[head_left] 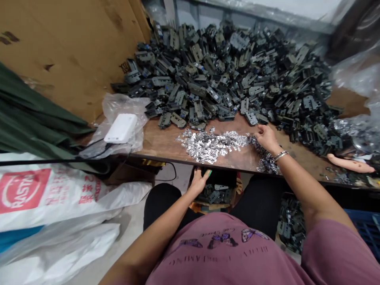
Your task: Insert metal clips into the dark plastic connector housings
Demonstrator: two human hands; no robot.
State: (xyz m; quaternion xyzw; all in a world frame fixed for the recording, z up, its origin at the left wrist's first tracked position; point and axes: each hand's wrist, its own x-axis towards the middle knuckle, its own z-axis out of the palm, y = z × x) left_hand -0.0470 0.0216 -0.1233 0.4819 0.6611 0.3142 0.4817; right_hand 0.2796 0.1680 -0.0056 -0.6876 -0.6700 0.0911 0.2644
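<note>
My left hand [199, 183] is just below the table's front edge, with thumb and fingers curled around a dark spot I cannot make out. A small bit of green shows at the thumb tip. Over the tabletop, my right hand [266, 137], a metal bangle on its wrist, has its fingertips pinched together. Whatever they may hold is too small to name. Beside that hand lie a pile of small shiny metal clips [208, 146] and a darker heap of small metal pieces [268, 161]. Dark metal brackets [251, 117] reach close to its fingertips.
A large heap of dark brackets [204, 79] covers the back of the wooden table [160, 140]. At left, a white box-shaped device [121, 128] with a cable rests on clear plastic. Below my left hand, a container holds more brackets [216, 194]. White sacks [59, 194] lie at left.
</note>
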